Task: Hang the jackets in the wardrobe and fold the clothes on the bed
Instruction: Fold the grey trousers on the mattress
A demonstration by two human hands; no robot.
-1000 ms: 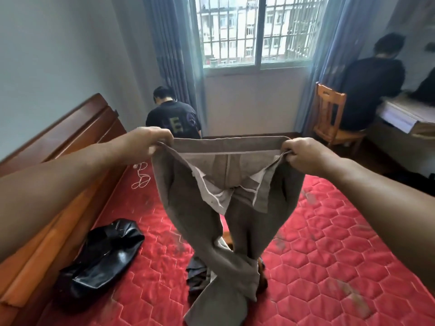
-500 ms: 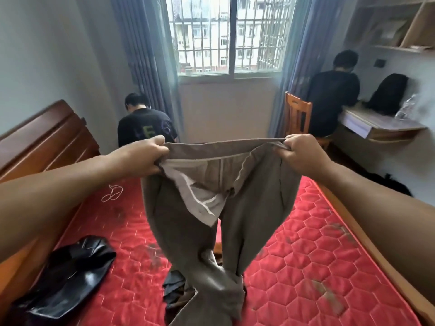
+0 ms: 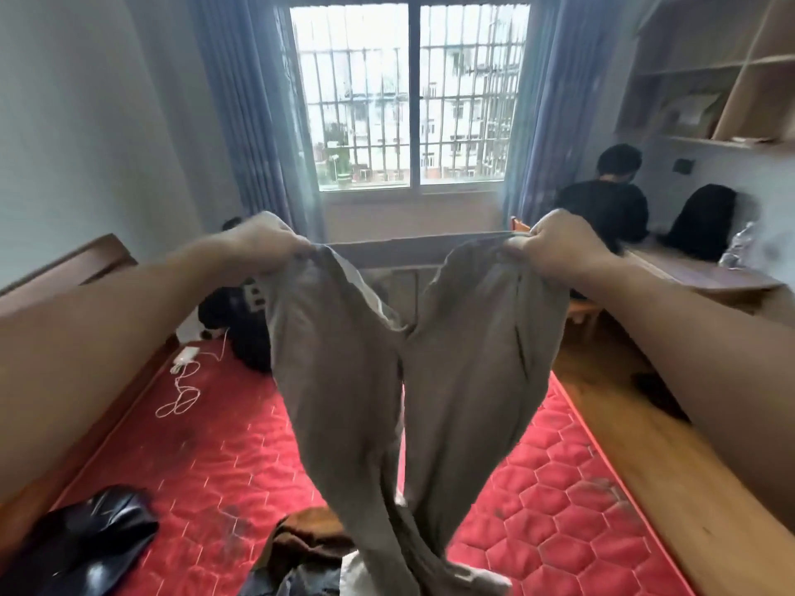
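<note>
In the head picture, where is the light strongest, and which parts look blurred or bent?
Head view: the window is overexposed, backlighting the trousers; the left hand and right hand look slightly motion-blurred; the wide lens stretches the forearms at the edges.

Trousers (image 3: 352,380): grey-brown, paler lining. Mattress (image 3: 550,501): red, hexagon quilting, dark smudges. Jacket (image 3: 86,539): glossy black. Curtains (image 3: 245,114): blue. Cable (image 3: 183,393): white. Headboard (image 3: 64,273): reddish-brown wood.

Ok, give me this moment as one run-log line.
grey trousers: held up, unfolded, legs crossed over red mattress | left hand: grips waistband | right hand: grips waistband | black jacket: on mattress
</note>
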